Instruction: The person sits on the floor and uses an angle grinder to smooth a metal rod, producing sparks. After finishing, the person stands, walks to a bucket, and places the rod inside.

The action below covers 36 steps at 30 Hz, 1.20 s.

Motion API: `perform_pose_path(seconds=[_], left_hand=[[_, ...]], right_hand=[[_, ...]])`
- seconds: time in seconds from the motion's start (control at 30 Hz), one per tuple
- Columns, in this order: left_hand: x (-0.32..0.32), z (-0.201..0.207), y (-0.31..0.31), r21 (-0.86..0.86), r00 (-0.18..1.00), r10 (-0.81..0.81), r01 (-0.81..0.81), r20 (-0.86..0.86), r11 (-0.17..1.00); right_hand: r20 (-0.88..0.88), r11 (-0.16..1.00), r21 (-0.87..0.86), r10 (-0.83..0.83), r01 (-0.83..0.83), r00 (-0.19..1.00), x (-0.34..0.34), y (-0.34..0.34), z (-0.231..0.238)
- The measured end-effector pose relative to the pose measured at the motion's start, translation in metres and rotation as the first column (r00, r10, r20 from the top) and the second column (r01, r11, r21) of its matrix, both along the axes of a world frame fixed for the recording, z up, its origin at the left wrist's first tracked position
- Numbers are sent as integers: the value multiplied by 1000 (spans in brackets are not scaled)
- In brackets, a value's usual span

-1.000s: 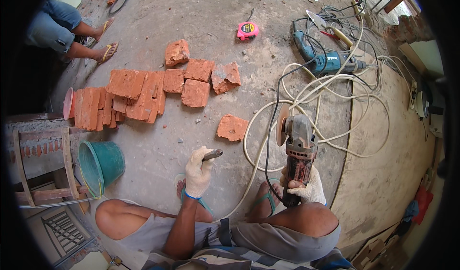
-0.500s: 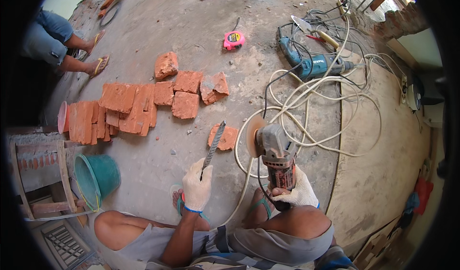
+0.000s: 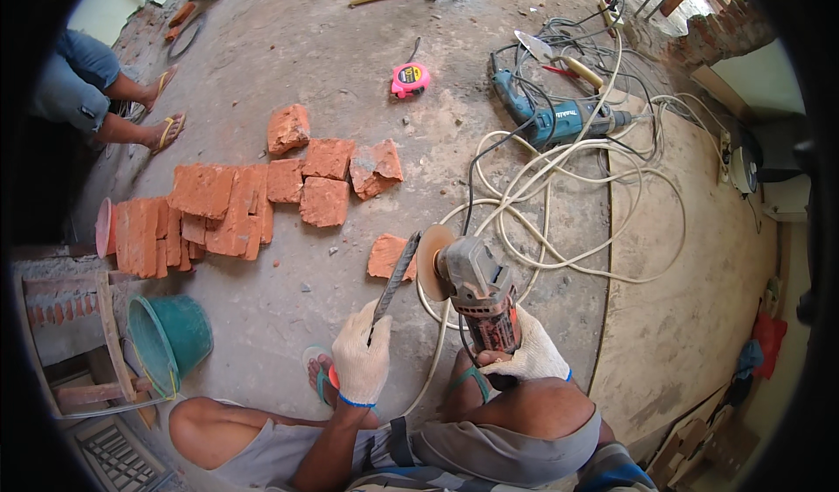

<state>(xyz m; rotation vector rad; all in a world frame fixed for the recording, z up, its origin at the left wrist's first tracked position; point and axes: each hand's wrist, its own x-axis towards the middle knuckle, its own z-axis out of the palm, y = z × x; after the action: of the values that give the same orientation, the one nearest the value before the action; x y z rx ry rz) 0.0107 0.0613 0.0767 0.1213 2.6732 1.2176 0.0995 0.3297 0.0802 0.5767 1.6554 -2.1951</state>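
Note:
My left hand (image 3: 363,356), in a white knit glove, is closed around a ribbed steel rod (image 3: 398,273) that slants up and away with its tapered end on top. In my gloved right hand (image 3: 530,348) is a worn angle grinder (image 3: 479,284), gripped by its body over my right knee. The grinder's brown disc (image 3: 430,263) stands right beside the rod's upper end; whether they touch I cannot tell. Behind the rod, a piece of brick (image 3: 386,254) lies on the floor.
Red bricks (image 3: 214,192) are piled at the left, above a green bucket (image 3: 170,335). A pink tape measure (image 3: 410,79) lies farther off. Toward the right are a teal power drill (image 3: 559,119), a trowel (image 3: 535,46) and coiled cables (image 3: 559,164). Another person's feet (image 3: 162,107) show far left.
The rod's upper end and the grinder's disc have come together from a clear gap. My right hand has shifted left with the grinder. The whole view has turned slightly.

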Motion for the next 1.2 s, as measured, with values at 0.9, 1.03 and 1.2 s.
perform_pose_path(seconds=[0.9, 1.03, 1.2], left_hand=[[4, -8, -9, 1, 997, -43, 43, -62, 999], [4, -10, -10, -24, 997, -57, 56, -58, 998], [5, -19, -11, 26, 984, -40, 45, -175, 999]], right_hand=[[70, 999, 13, 44, -45, 997, 6, 2, -10], [126, 999, -25, 49, -47, 991, 6, 2, -9], [76, 999, -33, 26, -23, 997, 6, 2, -6]])
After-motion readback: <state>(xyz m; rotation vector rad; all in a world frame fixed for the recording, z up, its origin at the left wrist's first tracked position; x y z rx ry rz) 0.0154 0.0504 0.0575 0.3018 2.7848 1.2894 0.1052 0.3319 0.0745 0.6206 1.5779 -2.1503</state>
